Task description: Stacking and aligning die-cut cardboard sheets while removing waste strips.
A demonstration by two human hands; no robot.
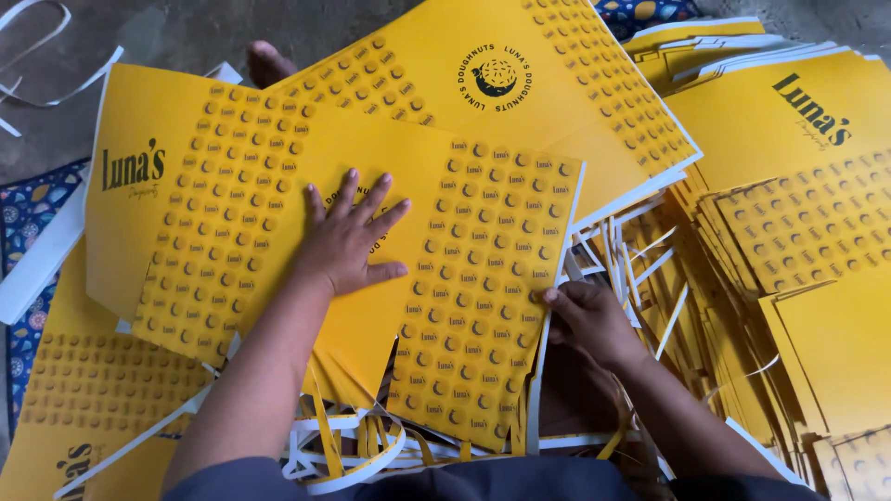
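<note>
Pressing flat with fingers spread, the left hand rests on a yellow printed cardboard sheet lying atop similar sheets. The right hand has its fingers clamped on that sheet's right edge, beside white paper offcut strips.

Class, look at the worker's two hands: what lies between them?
In the head view, only the yellow printed cardboard sheet spans from the flat left hand to the right hand gripping its edge.

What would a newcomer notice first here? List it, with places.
Bright yellow printed card sheets cover nearly the whole view. At centre the left hand lies flat with fingers spread on the top sheet, while the right hand grips that sheet's right edge. White and yellow offcut strips tangle along the bottom, and a bare foot shows at top left.
</note>
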